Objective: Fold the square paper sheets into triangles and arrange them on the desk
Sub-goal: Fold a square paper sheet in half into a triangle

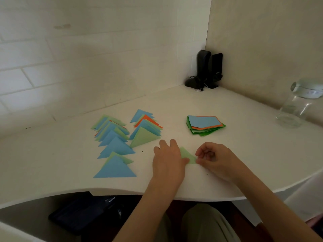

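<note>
A light green paper sheet (187,155) lies on the white desk (52,158) near the front edge, mostly covered by my hands. My left hand (167,159) lies flat on its left part, fingers straight, pressing it down. My right hand (214,157) has curled fingers and pinches the sheet's right corner. Two overlapping rows of folded triangles lie to the left: a left row (113,142) of blue and green ones, and a right row (145,127) of blue, green and orange. A stack of unfolded square sheets (204,124), blue on top, sits behind my right hand.
Black speakers (208,69) with cables stand in the back corner. A clear glass jar (297,103) with a pale lid stands at the right by the wall. The desk's curved front edge runs just below my wrists. A dark bag (83,212) lies under the desk.
</note>
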A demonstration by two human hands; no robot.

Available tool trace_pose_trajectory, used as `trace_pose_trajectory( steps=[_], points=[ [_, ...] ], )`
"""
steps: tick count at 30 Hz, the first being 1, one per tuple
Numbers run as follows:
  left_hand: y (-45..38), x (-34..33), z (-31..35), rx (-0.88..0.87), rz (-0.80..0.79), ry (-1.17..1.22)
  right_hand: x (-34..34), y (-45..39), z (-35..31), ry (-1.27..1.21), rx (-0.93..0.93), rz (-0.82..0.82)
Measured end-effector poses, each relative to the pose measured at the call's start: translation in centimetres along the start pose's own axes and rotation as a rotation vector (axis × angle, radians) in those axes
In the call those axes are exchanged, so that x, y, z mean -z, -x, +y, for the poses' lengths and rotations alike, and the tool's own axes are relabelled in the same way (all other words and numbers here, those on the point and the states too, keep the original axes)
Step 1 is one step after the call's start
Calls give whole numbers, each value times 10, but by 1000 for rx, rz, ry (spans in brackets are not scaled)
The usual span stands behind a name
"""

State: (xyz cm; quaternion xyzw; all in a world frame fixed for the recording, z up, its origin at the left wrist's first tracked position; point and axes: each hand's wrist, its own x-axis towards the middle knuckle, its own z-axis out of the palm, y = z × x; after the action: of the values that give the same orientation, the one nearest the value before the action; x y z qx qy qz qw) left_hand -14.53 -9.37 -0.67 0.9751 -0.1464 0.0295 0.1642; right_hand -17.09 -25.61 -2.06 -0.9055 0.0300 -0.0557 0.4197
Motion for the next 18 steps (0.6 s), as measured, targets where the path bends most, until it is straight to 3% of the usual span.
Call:
trace_pose_trajectory(
  steps=[6,8,10,12,18],
  points=[
    [-18,4,-19,-24,-50,172,2,1,-1,18,-8,-5],
    [-21,12,-30,-13,-6,274,4,-4,-3,77,12,127],
    [-28,20,-46,19,98,275,5,-15,-1,238,148,364],
    [-34,27,-64,60,204,246,5,-31,5,350,226,450],
    [-47,31,-99,105,284,92,5,-76,14,560,126,242]
  ],
)
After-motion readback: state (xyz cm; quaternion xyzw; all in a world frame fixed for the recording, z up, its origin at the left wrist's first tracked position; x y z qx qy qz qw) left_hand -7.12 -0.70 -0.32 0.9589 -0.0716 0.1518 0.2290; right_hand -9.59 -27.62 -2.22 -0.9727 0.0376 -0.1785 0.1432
